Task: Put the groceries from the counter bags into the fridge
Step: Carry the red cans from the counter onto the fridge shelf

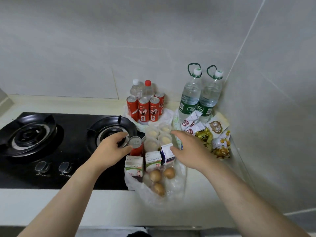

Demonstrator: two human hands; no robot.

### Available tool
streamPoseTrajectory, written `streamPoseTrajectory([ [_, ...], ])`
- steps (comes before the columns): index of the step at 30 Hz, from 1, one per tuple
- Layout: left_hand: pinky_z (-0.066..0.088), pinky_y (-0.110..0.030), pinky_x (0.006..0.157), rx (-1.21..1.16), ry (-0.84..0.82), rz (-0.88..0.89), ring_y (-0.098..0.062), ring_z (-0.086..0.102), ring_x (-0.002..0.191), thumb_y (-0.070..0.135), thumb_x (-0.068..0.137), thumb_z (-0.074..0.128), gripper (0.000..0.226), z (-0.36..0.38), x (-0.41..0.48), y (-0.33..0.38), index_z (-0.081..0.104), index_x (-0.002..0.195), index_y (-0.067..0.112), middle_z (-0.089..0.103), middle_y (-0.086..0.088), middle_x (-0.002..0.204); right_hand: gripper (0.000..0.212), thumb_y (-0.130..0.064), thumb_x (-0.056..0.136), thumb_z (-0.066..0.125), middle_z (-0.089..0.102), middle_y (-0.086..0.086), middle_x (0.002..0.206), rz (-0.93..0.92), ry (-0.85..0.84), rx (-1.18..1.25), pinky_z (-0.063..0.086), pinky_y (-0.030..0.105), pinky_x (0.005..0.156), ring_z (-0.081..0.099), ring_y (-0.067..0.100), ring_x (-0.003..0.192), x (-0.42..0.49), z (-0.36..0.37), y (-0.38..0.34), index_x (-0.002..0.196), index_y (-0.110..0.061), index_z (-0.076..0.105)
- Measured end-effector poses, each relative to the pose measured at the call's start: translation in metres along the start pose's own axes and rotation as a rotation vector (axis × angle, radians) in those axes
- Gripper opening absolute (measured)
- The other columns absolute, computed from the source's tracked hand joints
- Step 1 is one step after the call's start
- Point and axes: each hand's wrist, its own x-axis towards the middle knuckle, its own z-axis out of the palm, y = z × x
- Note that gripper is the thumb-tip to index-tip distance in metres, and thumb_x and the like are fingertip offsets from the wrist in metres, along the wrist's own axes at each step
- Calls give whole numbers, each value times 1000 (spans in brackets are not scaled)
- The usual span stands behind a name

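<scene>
Groceries stand on white plastic bags in the counter corner. My left hand (112, 147) curls its fingers and thumb round a single red can (136, 146) at the stove's edge. My right hand (188, 149) is spread above a blue-and-white carton (166, 153); its thumb touches the carton top and its index finger stretches toward several lidded plastic cups (157, 134). Two green-and-white milk cartons (133, 165) stand in front. Three brown eggs (155, 175) lie in a clear bag. Several red cans (145, 108) stand at the back.
Two small bottles (142, 88) stand behind the cans, and two large water bottles (200, 98) in the corner. Snack packets (217, 134) lie along the right wall. A black two-burner gas stove (51, 142) fills the left. The fridge is out of view.
</scene>
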Motion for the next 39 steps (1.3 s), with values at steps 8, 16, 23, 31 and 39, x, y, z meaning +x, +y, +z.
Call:
streamPoseTrajectory([
  [8, 43, -26, 100, 119, -222, 121, -8, 56, 115, 46, 62, 78, 75, 14, 56, -37, 56, 130, 24, 61, 8, 124, 57, -29, 94, 57, 45, 0, 150, 99, -30, -63, 33, 27, 108, 41, 18, 136, 48, 17, 0, 148, -21, 40],
  [16, 50, -29, 83, 45, -246, 130, -6, 61, 91, 32, 64, 82, 58, 29, 76, -54, 49, 111, 35, 63, 17, 97, 58, -31, 95, 56, 42, 0, 152, 168, -52, -94, 33, 27, 106, 41, 19, 136, 88, 29, -2, 150, -22, 36],
  [23, 53, -30, 73, 143, -260, 178, -5, 63, 84, 50, 54, 72, 44, 26, 95, -58, 58, 94, 36, 65, 18, 87, 58, -32, 96, 53, 40, 3, 153, 163, -81, -165, 37, 35, 109, 40, 22, 137, 134, 32, 0, 150, -22, 35],
  [31, 54, -27, 73, 103, -142, 243, 1, 64, 83, 58, 56, 73, 47, -7, 98, -50, 62, 98, 40, 67, 22, 87, 56, -31, 95, 53, 47, 6, 147, 112, -86, -272, 43, 40, 103, 46, 26, 130, 188, 23, 3, 148, -20, 36],
  [39, 51, -26, 77, -78, 27, 288, 0, 65, 87, 54, 50, 70, 53, -53, 119, -32, 62, 101, 42, 68, 22, 94, 52, -31, 85, 56, 57, 5, 130, 125, 19, -215, 53, 43, 88, 59, 27, 110, 271, 25, -1, 136, -21, 45],
])
